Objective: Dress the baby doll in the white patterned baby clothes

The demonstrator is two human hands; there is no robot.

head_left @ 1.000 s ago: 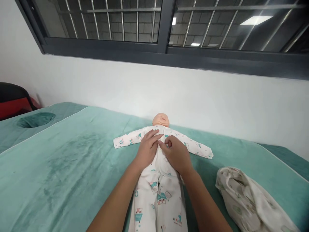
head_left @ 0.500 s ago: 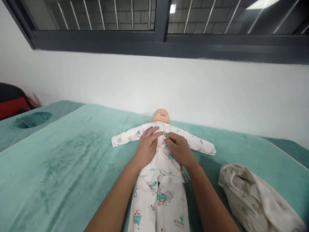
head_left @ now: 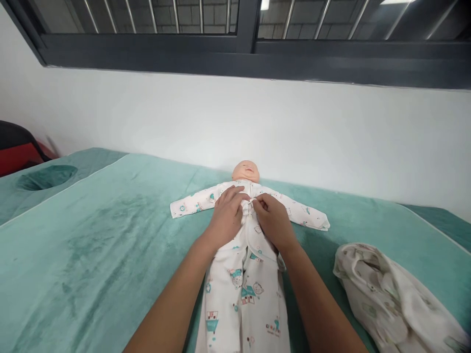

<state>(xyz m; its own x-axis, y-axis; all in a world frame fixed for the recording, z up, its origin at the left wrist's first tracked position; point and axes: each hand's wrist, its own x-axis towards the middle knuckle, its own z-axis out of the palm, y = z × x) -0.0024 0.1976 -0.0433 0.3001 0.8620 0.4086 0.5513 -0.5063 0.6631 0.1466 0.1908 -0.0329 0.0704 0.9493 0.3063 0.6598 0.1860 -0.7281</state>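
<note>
Pinch at the placket, now with hands closer together

Gripping puckered cloth of the infant jacket with the right hand; impossible to tell if clasping with the left hand (thumb hidden). Worn by the baby doll, face-up on teal bedding.

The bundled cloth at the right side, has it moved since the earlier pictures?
No. Judged against the green cover, the bundled cloth lies in the same place, near the end of the doll's sleeve; only the camera view has shifted.

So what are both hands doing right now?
Left hand: open, resting on the shirt.
Right hand: closed, seems to pinch the shirt's front.
</note>
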